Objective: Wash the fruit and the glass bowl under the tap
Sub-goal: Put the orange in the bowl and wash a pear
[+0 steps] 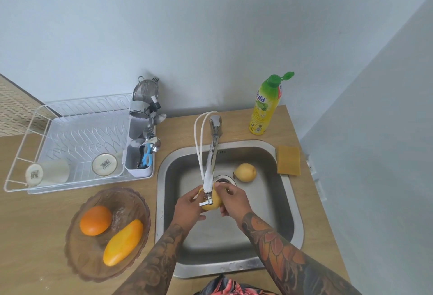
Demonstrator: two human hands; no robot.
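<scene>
While held over the steel sink (290, 201), under the tap's (209, 173) spout, sat cupped between both hands: yellow fruit (214, 201), left hand (187, 208) curled round its left side, right hand (234, 201) round its right. Lay near the drain, untouched: second yellow fruit (245, 172). Stood on the counter left of the sink: glass bowl (77, 255) with orange (95, 220) and mango (123, 242).

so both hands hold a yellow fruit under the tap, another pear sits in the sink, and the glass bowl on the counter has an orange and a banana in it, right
Not quite. In the head view the glass bowl holds an orange and a mango, not a banana. The rest stands: the left hand and right hand hold a yellow fruit under the tap, and another pear sits in the sink.
</scene>
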